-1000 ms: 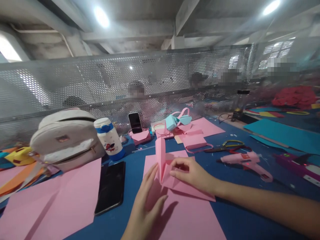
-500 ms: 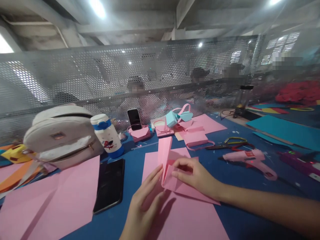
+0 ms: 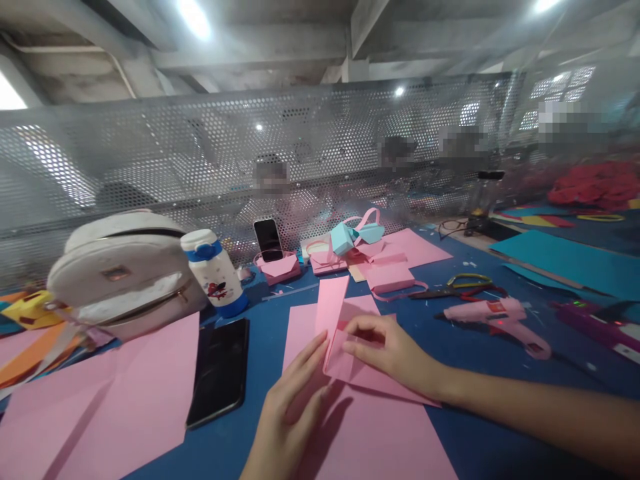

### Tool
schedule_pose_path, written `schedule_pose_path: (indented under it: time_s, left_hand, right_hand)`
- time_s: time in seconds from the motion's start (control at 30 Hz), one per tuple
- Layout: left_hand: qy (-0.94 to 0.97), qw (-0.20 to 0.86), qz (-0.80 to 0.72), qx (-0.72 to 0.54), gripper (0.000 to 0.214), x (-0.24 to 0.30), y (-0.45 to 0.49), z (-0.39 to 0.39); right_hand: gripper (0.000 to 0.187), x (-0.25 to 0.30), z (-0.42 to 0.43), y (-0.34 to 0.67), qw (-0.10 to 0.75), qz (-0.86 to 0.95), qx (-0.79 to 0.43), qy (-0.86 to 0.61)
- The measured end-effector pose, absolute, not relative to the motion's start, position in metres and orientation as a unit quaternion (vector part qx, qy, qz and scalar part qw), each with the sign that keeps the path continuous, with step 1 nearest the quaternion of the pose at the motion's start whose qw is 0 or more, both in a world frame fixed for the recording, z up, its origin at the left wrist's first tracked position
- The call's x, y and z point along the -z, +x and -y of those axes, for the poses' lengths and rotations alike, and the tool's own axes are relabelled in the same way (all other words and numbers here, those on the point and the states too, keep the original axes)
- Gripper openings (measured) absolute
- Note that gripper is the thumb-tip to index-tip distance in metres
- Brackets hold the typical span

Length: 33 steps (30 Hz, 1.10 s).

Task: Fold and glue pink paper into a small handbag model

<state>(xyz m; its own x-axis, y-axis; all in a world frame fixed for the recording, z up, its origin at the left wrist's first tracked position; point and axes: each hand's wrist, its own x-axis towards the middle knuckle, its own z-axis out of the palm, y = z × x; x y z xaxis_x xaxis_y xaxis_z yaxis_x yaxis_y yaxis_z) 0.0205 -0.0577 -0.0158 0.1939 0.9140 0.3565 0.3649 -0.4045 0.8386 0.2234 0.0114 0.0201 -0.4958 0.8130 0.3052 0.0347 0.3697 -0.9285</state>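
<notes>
A folded pink paper piece [image 3: 330,313] stands partly upright in front of me, with one strip-like flap rising and another part lying to the right. My left hand [image 3: 295,393] has its fingers stretched out, fingertips against the left side of the upright flap and the thumb apart below. Between thumb and bent fingers, my right hand [image 3: 385,347] pinches the right part of the same piece. Beneath both hands lie flat pink paper sheets [image 3: 390,433].
Left are a black phone [image 3: 220,373], a bottle [image 3: 215,273], a pale backpack [image 3: 120,267] and pink sheets [image 3: 135,393]. Rightward lie a pink glue gun [image 3: 493,312], scissors [image 3: 435,293] and blue sheets [image 3: 575,260]. Small paper bags [image 3: 393,277] sit behind, before a perforated metal screen [image 3: 210,147].
The upright pink flap leans slightly further right at its top, and its folded layers look closer together. Both hands keep nearly the same position.
</notes>
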Motion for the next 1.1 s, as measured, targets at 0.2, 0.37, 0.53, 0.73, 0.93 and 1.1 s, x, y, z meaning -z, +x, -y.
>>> schedule_pose_path:
  time_s: [0.2, 0.37, 0.53, 0.73, 0.93, 1.1]
  left_hand:
    - [0.723, 0.291, -0.448, -0.438, 0.042, 0.0135, 0.0206, 0.0583]
    - [0.719, 0.286, -0.457, -0.438, 0.042, 0.0125, 0.0219, 0.0592]
    - [0.708, 0.319, -0.442, -0.449, 0.042, 0.0173, 0.0209, 0.0589]
    - [0.706, 0.334, -0.437, -0.447, 0.042, 0.0184, 0.0225, 0.0602]
    - [0.688, 0.327, -0.446, -0.469, 0.041, 0.0176, 0.028, 0.0621]
    - [0.714, 0.302, -0.441, -0.453, 0.043, 0.0158, 0.0236, 0.06]
  right_hand:
    - [0.015, -0.0205, -0.01, 0.2237, 0.408, 0.718, -0.477, -0.3]
    - [0.017, -0.02, -0.0103, 0.2238, 0.407, 0.717, -0.479, -0.301]
    - [0.02, -0.0193, -0.0101, 0.2234, 0.408, 0.714, -0.481, -0.304]
    - [0.02, -0.0201, -0.0092, 0.2231, 0.412, 0.711, -0.481, -0.306]
    - [0.018, -0.0187, -0.0095, 0.223, 0.412, 0.708, -0.485, -0.305]
    - [0.016, -0.0188, -0.0095, 0.2235, 0.416, 0.709, -0.477, -0.311]
